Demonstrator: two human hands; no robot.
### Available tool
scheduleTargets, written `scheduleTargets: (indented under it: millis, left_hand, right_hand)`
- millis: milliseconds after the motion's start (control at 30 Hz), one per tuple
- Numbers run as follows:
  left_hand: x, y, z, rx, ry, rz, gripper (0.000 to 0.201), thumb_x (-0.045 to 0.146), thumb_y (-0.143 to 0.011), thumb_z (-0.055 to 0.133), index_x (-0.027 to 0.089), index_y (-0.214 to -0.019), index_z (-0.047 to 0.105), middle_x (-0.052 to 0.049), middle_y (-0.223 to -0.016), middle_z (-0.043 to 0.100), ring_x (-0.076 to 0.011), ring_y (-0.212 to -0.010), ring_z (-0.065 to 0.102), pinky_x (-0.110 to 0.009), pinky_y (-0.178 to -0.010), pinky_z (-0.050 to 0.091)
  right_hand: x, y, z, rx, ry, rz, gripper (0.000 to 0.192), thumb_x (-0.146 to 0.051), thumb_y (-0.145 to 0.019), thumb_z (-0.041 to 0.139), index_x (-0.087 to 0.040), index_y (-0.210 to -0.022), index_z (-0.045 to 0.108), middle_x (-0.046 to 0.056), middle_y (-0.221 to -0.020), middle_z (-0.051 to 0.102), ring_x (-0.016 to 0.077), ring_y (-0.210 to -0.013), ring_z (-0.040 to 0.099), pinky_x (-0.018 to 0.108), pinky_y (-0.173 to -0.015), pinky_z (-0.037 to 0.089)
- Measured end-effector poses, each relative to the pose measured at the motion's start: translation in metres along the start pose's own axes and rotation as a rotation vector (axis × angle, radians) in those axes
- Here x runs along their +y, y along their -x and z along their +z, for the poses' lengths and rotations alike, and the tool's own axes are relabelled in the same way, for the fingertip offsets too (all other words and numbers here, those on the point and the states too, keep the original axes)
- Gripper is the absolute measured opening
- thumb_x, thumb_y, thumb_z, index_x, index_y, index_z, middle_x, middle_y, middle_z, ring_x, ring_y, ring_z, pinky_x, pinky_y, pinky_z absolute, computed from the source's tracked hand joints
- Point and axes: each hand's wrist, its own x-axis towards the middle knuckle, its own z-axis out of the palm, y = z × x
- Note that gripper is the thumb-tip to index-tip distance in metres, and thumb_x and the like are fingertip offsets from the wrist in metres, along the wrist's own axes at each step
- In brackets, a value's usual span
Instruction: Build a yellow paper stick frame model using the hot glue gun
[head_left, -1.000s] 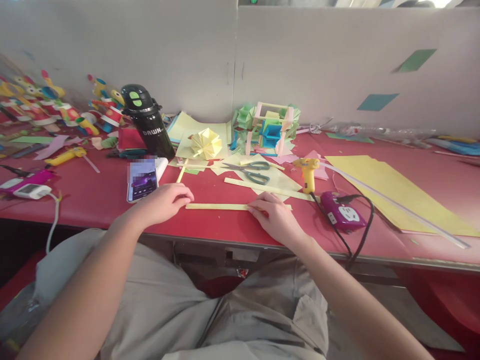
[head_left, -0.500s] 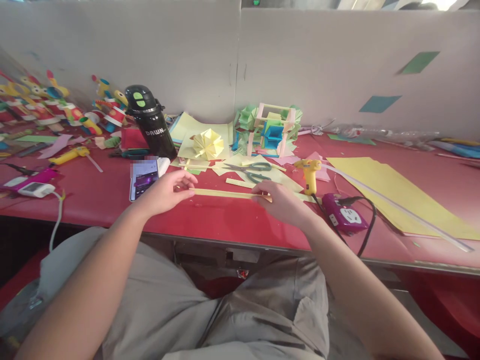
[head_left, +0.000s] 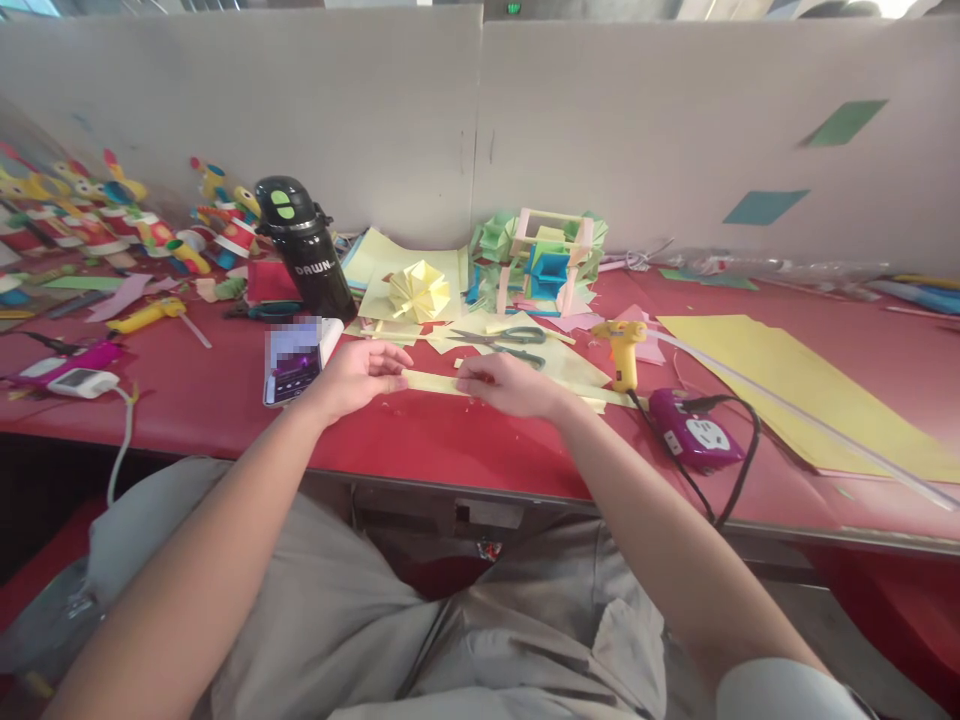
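Note:
A narrow pale-yellow paper strip [head_left: 433, 382] stretches level between my two hands, just above the red table. My left hand [head_left: 365, 378] pinches its left end between thumb and fingers. Closed on the strip farther right is my right hand [head_left: 506, 384], whose fingers hide part of it. Behind my hands lie green-handled scissors [head_left: 517, 337] on pale-yellow paper scraps [head_left: 574, 368]. A folded yellow paper ball [head_left: 420, 291] sits beyond my left hand.
Left of my hands lie a phone [head_left: 298, 362] and a black bottle [head_left: 315, 255]. To the right stand a yellow glue gun [head_left: 622, 355] and a purple power socket [head_left: 694, 430] with a looping cable. A paper-and-stick model [head_left: 551, 262] is by the partition. Yellow sheets [head_left: 795, 390] lie far right.
My right hand has moved left along the paper strip, closer to my left hand. My left hand has shifted slightly right and still pinches the strip's end.

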Motion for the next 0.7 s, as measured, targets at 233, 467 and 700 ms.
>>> scheduleTargets:
  millis: [233, 467, 700]
  left_hand:
    - [0.001, 0.003, -0.006, -0.086, 0.181, -0.008, 0.042, 0.049, -0.078, 0.073, 0.018, -0.105, 0.071, -0.011, -0.106, 0.071, -0.0232, -0.099, 0.066, -0.041, -0.090, 0.054]
    - [0.007, 0.010, -0.001, -0.065, 0.116, -0.034, 0.043, 0.053, -0.082, 0.067, 0.017, -0.106, 0.071, -0.011, -0.108, 0.071, -0.0212, -0.093, 0.066, -0.035, -0.082, 0.055]
    - [0.006, 0.008, 0.011, -0.270, -0.103, 0.028, 0.027, 0.040, -0.076, 0.074, 0.018, -0.093, 0.073, -0.006, -0.093, 0.075, -0.0197, -0.086, 0.068, -0.033, -0.082, 0.055]
  right_hand:
    - [0.011, 0.005, 0.003, 0.050, -0.048, 0.023, 0.023, -0.030, -0.091, 0.049, -0.017, -0.073, 0.055, 0.000, -0.068, 0.058, 0.0115, -0.062, 0.048, 0.026, -0.062, 0.037]
    - [0.007, 0.004, 0.012, 0.106, 0.051, -0.005, 0.017, -0.025, -0.087, 0.054, -0.016, -0.075, 0.061, 0.000, -0.068, 0.058, 0.0111, -0.061, 0.046, 0.026, -0.061, 0.034]
    - [0.004, 0.006, 0.017, 0.042, 0.139, -0.074, 0.017, -0.028, -0.087, 0.059, -0.017, -0.083, 0.070, 0.002, -0.073, 0.065, 0.0119, -0.064, 0.049, 0.026, -0.060, 0.033]
